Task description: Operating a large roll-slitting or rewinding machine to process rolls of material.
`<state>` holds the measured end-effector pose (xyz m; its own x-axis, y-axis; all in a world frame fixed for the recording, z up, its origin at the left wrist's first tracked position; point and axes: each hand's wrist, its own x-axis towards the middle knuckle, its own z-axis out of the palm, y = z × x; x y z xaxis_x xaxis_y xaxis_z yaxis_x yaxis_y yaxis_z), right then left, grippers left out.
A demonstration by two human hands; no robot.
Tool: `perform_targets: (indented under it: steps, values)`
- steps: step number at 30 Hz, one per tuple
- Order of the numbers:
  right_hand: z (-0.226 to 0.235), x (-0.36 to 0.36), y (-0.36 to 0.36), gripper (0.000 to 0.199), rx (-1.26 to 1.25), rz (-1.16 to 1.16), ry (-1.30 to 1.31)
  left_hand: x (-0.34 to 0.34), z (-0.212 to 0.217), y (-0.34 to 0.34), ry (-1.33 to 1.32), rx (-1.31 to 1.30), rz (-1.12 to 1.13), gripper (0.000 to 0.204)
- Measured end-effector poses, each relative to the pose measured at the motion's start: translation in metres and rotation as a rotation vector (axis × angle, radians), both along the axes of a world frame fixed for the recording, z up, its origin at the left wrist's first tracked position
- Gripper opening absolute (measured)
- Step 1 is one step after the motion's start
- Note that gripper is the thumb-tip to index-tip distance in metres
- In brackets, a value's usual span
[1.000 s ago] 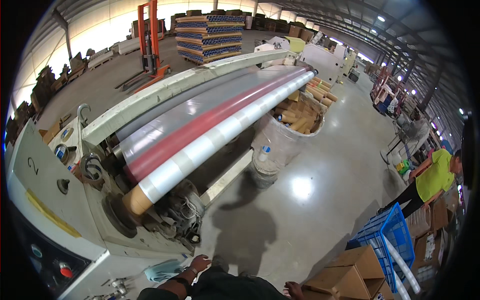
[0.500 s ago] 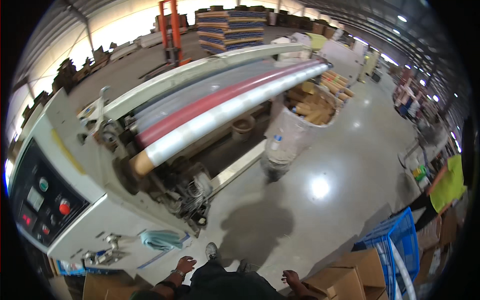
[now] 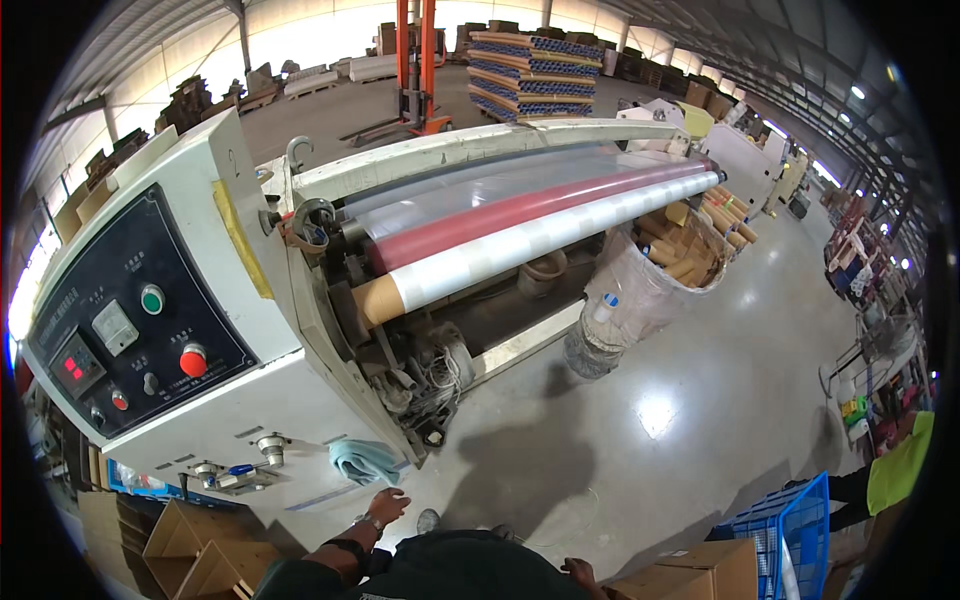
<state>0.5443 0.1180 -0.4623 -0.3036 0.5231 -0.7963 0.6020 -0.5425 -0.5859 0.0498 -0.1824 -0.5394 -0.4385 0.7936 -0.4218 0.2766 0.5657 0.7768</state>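
**Loose hand and loose cloth beside turning rollers**

The left hand (image 3: 386, 506) hangs low beside the machine (image 3: 300, 390), fingers loosely curled and grasping nothing, just below a blue-green cloth (image 3: 362, 460) draped on the machine's lower edge. The right hand (image 3: 580, 573) rests by the person's hip, near a cardboard box (image 3: 690, 572); it seems empty too, though only its edge shows (so I cannot tell for sure).

My worry is the gap between the cloth and the open gears and wiring (image 3: 430, 375) just beside it. If the cloth is tugged carelessly it could swing into those parts, or a sleeve could follow it in. The long roll of clear film (image 3: 540, 245) and the red roller (image 3: 520, 208) above sit close together, a likely pinch point for fingers. The shiny floor (image 3: 650, 420) could be slippery near the machine
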Motion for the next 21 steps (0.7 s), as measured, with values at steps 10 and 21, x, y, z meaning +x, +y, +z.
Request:
perform_targets:
  steps: [10, 21]
  values:
    - [0.073, -0.05, -0.002, 0.044, 0.058, -0.152, 0.004, 0.015, 0.011, -0.036, -0.194, -0.166, 0.117, 0.041]
    - [0.036, -0.009, -0.039, 0.044, 0.192, 0.021, -0.116, -0.013, -0.019, -0.004, -0.123, 0.154, -0.126, 0.018]
